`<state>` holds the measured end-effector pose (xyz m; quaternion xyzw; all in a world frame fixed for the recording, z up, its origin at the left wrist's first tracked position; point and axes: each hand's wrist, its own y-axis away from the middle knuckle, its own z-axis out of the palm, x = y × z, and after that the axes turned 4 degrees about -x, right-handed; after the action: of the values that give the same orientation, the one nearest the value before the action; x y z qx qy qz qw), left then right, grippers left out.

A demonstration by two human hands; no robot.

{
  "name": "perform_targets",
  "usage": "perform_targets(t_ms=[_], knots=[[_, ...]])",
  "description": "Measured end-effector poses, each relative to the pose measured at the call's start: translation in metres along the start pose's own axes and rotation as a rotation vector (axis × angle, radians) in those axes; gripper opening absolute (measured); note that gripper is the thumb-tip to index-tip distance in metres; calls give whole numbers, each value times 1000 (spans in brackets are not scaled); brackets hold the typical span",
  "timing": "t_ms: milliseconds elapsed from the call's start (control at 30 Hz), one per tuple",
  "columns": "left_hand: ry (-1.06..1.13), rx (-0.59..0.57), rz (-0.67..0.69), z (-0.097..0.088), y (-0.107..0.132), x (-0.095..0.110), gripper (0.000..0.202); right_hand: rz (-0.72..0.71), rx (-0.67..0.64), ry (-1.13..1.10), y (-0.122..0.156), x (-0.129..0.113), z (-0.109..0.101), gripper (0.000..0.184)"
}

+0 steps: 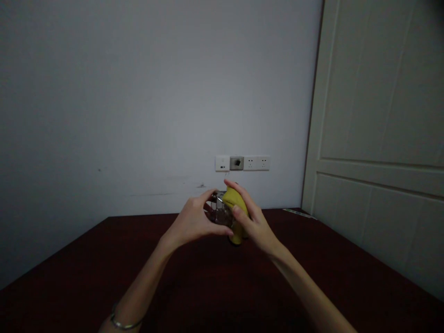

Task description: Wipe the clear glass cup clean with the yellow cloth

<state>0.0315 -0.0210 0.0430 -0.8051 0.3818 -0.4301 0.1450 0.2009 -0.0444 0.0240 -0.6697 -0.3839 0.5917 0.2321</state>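
Note:
Above the dark red table, my left hand (197,217) is closed around a clear glass cup (222,212), thumb below and fingers over its far side. My right hand (255,219) grips a yellow cloth (237,203), with the thumb on its near side. The cloth presses against the right side of the glass, and part of it hangs down under my right hand. Where the cloth covers the glass, that side is hidden. Both things are held up off the tabletop.
The dark red table (208,286) runs back to a pale wall (156,101). Sockets and switch plates (256,163) are set in the wall behind my hands. A light panelled door (381,138) stands along the right. A thin flat strip (300,213) lies near the back right corner.

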Motion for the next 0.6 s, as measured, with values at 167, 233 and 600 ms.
perform_targets(t_ms=[167,233,600], knots=[[-10,29,100,6,0,3,85,-87,111,22,-2,6,-1,32],[-40,36,135,6,0,0,86,-43,127,-35,-5,10,-2,31],[3,33,140,11,-2,-18,79,-249,17,351,1,12,4,33]])
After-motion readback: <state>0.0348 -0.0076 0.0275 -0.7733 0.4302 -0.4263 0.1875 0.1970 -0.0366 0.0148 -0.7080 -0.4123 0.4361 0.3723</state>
